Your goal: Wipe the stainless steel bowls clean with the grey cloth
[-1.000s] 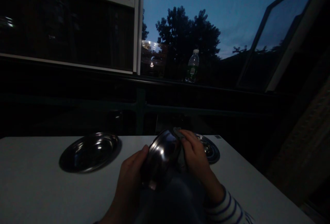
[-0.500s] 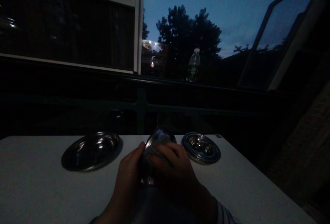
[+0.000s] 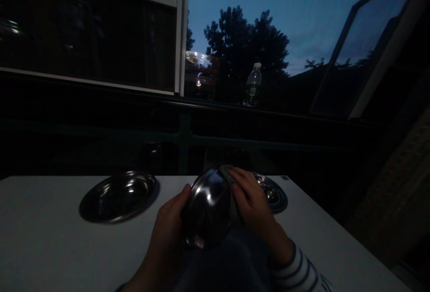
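In the near middle, bowl: a shiny metal bowl [image 3: 208,207] is held up at a tilt between both hands — bright glints on its curved side, its lower part dim.
Left hand: the left hand [image 3: 169,225] grips the bowl's left edge, thumb uppermost, the other fingers mostly hidden.
Right hand: the right hand [image 3: 253,202], fingers bent and close together, presses a greyish cloth [image 3: 226,173] against the bowl's right side.
Sleeve: a striped sleeve [image 3: 302,269] covers the right forearm.
Right dish: just beyond the right hand, a round metal dish [image 3: 275,193] lies partly hidden.
Left dish: a wide metal plate [image 3: 117,198] lies to the left, well apart from the bowl.
Table: a white table [image 3: 50,242] bears both.
Far side: a clear bottle [image 3: 253,81] with a green label stands upright by the window — dark trees [image 3: 242,36] behind it.
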`<state>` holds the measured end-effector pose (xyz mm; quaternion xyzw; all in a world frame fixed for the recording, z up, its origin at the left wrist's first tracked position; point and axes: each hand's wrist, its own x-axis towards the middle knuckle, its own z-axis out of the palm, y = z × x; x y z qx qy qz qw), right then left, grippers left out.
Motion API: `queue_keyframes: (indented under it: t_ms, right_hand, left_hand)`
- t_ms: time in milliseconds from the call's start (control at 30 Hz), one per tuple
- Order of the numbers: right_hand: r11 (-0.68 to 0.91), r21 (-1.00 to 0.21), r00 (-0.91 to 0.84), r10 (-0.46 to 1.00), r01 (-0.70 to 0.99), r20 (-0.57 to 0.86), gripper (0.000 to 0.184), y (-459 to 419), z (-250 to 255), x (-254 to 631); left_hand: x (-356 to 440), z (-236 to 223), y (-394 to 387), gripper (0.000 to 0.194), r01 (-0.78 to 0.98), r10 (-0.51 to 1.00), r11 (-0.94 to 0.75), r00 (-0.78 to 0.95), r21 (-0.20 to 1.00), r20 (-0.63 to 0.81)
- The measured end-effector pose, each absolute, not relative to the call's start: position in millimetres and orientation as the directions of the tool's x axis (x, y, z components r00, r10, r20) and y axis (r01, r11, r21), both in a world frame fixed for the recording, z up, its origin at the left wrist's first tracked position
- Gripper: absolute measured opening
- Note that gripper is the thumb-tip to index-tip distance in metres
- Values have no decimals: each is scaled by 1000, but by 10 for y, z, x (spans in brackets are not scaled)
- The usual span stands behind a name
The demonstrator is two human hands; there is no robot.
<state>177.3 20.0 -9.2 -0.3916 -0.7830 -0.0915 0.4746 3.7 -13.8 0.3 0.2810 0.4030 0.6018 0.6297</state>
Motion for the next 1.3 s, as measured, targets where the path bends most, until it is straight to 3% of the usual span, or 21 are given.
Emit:
queue_keyframes:
  t_ms: [67, 267, 500, 667, 867, 1000, 1200, 1300]
  right_hand:
    - [681, -205, -258, 512, 703, 819, 35, 190, -98, 1762]
    - [766, 93, -482, 300, 636, 823, 31, 14, -177, 1454]
    - [789, 311, -726, 233, 530, 647, 21, -98, -371, 1208]
    - [789, 235, -637, 239, 568, 733, 26, -69, -228, 1326]
    - [654, -73, -330, 470, 753, 819, 33, 77, -72, 1630]
    - [597, -228, -198, 562, 769, 803, 32, 124, -28, 1738]
    - [647, -139, -274, 496, 750, 824, 33, 127, -36, 1724]
    - [685, -32, -366, 427, 728, 827, 34, 120, -79, 1664]
  left_hand:
    - [39, 26, -136, 26, -560, 978, 149, -39, 815, -206]
    - [40, 100, -88, 20, -662, 951, 202, -45, 722, -307]
    - [-56, 166, -51, 24, -646, 941, 180, -107, 742, -322]
    - [-20, 69, -45, 21, -624, 968, 136, -83, 769, -238]
    - [41, 42, -97, 30, -533, 986, 148, 8, 833, -169]
    - [34, 93, -126, 31, -481, 993, 116, 79, 869, -89]
    - [22, 85, -115, 27, -484, 987, 97, 159, 869, -22]
    - [14, 68, -104, 22, -466, 997, 50, 77, 883, -16]
